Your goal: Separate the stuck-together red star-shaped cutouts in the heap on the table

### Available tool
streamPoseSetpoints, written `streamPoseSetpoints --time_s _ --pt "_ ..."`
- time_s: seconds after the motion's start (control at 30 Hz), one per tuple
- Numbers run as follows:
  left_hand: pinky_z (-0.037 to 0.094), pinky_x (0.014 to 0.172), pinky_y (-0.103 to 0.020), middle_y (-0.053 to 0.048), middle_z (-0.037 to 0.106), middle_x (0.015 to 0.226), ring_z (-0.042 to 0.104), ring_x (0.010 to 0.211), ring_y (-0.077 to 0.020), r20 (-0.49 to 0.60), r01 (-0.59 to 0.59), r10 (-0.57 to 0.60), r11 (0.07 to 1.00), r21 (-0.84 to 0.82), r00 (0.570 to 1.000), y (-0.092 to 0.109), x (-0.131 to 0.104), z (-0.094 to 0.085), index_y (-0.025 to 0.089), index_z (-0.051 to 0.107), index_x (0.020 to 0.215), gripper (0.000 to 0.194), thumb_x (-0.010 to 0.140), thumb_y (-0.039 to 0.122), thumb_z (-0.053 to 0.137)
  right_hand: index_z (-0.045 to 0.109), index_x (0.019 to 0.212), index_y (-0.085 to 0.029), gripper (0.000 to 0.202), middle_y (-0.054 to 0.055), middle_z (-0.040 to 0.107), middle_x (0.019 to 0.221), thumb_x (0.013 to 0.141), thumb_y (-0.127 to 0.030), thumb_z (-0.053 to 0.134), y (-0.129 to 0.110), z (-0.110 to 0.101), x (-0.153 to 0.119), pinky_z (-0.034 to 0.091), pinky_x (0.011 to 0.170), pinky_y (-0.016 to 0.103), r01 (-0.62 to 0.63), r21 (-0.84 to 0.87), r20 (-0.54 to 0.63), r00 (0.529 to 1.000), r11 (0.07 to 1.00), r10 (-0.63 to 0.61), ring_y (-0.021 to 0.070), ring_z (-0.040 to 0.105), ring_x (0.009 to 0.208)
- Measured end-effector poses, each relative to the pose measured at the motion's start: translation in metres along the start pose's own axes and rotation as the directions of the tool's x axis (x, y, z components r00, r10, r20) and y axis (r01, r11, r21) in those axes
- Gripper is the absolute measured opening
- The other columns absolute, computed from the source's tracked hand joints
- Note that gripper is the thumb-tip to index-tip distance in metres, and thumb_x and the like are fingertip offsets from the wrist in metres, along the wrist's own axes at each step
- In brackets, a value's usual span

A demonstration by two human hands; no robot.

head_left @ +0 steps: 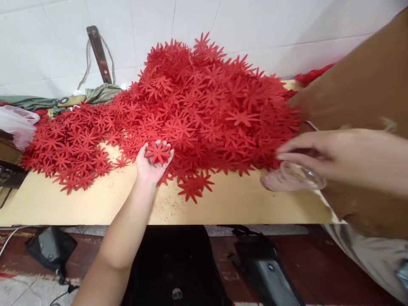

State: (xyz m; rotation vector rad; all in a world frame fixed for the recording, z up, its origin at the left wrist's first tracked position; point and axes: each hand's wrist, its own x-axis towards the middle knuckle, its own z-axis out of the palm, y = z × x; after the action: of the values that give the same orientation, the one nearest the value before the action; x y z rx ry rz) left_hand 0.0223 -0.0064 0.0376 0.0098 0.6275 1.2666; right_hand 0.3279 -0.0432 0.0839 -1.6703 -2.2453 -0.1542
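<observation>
My left hand (149, 172) is palm up over the table's front part, its fingers curled around a red flower-shaped piece (157, 153) with several narrow petals. Behind and beside it rises a big heap of similar red pieces (210, 102). On the right, my right hand (331, 153) is blurred, with thumb and fingers brought together at the heap's right edge; anything between the fingertips is too small to make out. Just below those fingers, a clear round container (301, 175) with a pinkish side lies on the table.
The pale wooden table (242, 204) stands against a white tiled wall. A large brown board or carton (360, 80) leans in at the right. At the left are a plastic bag (19, 121), cloths (103, 93) and an upright dark strip (99, 55). Black bags lie below.
</observation>
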Motion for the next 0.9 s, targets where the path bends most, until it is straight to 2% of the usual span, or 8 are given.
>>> streamPoseSetpoints --time_s 0.07,0.13,0.2,0.27,0.4,0.57,0.77,0.9 --pt "0.054 0.081 -0.035 -0.007 0.068 0.077 0.066 0.078 -0.0174 0.02 0.0 0.0 1.0 0.017 1.0 -0.002 -0.001 0.001 0.012 0.063 0.08 0.031 0.086 0.034 0.042 0.07 0.077 -0.025 0.013 0.003 0.071 0.073 0.081 -0.031 0.06 -0.053 -0.005 0.018 0.047 0.059 0.03 0.212 0.122 0.006 0.977 0.97 -0.215 0.0155 0.062 0.063" --pt "0.053 0.085 -0.035 -0.007 0.069 0.077 0.067 0.08 -0.0175 0.042 0.007 -0.009 0.998 0.057 0.999 -0.004 -0.003 0.002 0.012 0.064 0.081 0.033 0.087 0.035 0.041 0.069 0.091 -0.02 0.02 0.008 0.071 0.093 0.084 -0.034 0.056 -0.108 0.008 0.037 0.051 0.08 0.036 0.32 0.209 -0.061 0.947 0.924 -0.314 0.0217 0.064 0.091" --pt "0.051 0.087 -0.033 -0.006 0.067 0.074 0.067 0.082 -0.0173 0.059 0.03 -0.036 0.994 0.108 0.998 -0.005 -0.005 0.002 0.013 0.064 0.08 0.035 0.089 0.037 0.04 0.067 0.094 -0.014 0.025 0.013 0.067 0.103 0.081 -0.035 0.061 -0.152 0.032 0.053 0.049 0.087 0.04 0.303 0.251 -0.017 0.951 0.92 -0.308 0.0264 0.059 0.101" --pt "0.051 0.088 -0.033 -0.006 0.066 0.072 0.066 0.087 -0.0189 0.09 0.054 -0.068 0.987 0.15 0.994 -0.004 -0.007 0.0 0.014 0.063 0.08 0.039 0.09 0.042 0.037 0.065 0.099 -0.009 0.034 0.018 0.063 0.107 0.076 -0.034 0.068 -0.176 0.057 0.064 0.047 0.089 0.043 0.235 0.276 0.048 0.965 0.932 -0.257 0.0301 0.056 0.105" --pt "0.049 0.091 -0.034 -0.008 0.066 0.085 0.063 0.1 -0.0215 0.196 0.019 -0.052 0.986 0.167 0.979 -0.001 -0.008 -0.003 0.014 0.062 0.089 0.051 0.091 0.053 0.029 0.063 0.105 -0.011 0.029 0.015 0.061 0.108 0.078 -0.022 0.063 -0.176 0.087 0.072 0.048 0.089 0.039 0.165 0.435 0.022 0.981 0.885 -0.193 0.0255 0.057 0.103" --pt "0.047 0.088 -0.028 -0.006 0.065 0.084 0.062 0.082 -0.0138 0.273 -0.037 0.006 0.994 0.107 0.962 -0.005 -0.006 -0.001 0.015 0.061 0.086 0.048 0.091 0.051 0.031 0.066 0.091 -0.016 0.019 0.009 0.069 0.094 0.079 -0.012 0.052 -0.153 0.093 0.074 0.05 0.085 0.037 0.113 0.609 -0.148 0.989 0.785 -0.028 0.0209 0.064 0.09" --pt "0.048 0.079 -0.028 0.001 0.064 0.07 0.059 0.064 -0.0092 0.189 -0.05 0.018 0.985 0.166 0.982 -0.009 -0.001 -0.003 0.018 0.06 0.077 0.013 0.081 0.014 0.047 0.062 0.083 -0.018 0.01 0.004 0.068 0.082 0.076 -0.02 0.055 -0.152 0.109 0.081 0.053 0.075 0.036 -0.036 0.878 -0.116 0.951 0.477 0.286 0.0175 0.064 0.074" --pt "0.049 0.082 -0.025 0.001 0.067 0.079 0.062 0.071 -0.008 0.177 -0.112 0.072 0.969 0.222 0.981 -0.011 0.002 -0.002 0.017 0.061 0.087 0.022 0.074 0.002 0.052 0.059 0.08 -0.018 0.007 0.001 0.066 0.074 0.074 -0.021 0.056 -0.154 0.115 0.089 0.052 0.069 0.033 -0.084 0.939 -0.063 0.911 0.333 0.408 0.015 0.061 0.066"
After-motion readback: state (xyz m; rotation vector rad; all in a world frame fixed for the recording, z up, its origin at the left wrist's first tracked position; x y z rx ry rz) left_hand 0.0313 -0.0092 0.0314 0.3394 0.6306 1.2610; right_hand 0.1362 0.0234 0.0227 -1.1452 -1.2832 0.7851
